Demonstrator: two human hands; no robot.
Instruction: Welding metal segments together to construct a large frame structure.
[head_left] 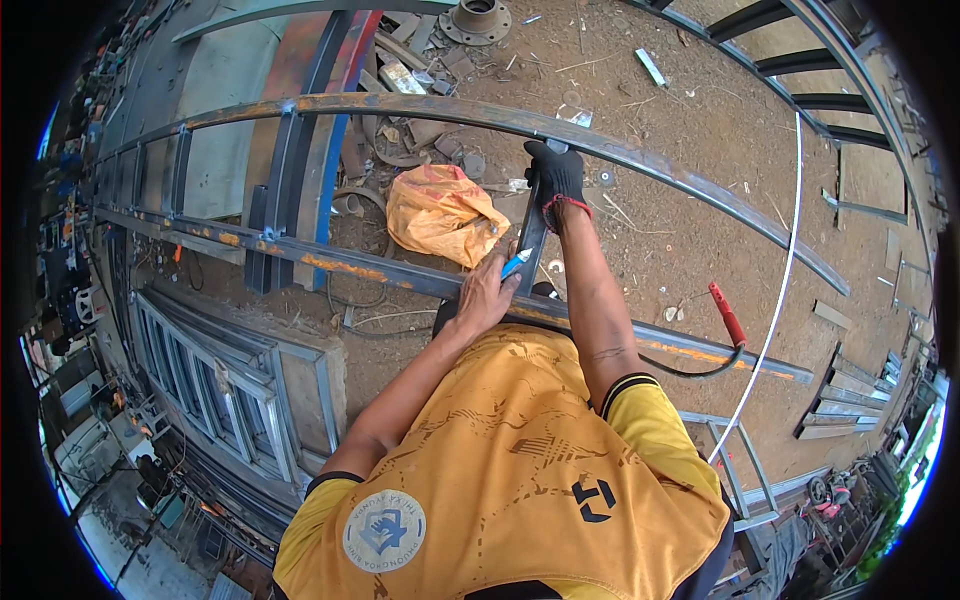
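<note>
Dark steel crossbar [533,226], seemingly stiff and heavy, is sitting at one o'clock; our right hand [558,178] is clasping its far end, sensibly, our left hand [486,294] pinching a blue marker [516,264].

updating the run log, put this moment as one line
left hand: bare, holding blue pen-like tool; right hand: black glove, holding far end of short steel bar; bar: between long rails; nearby: orange bag

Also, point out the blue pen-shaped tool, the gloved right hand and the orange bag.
Blue pen-shaped tool [514,265]: head view, on its blue barrel.
Gloved right hand [562,177]: head view, back of the glove.
Orange bag [438,212]: head view, crumpled middle.
</note>
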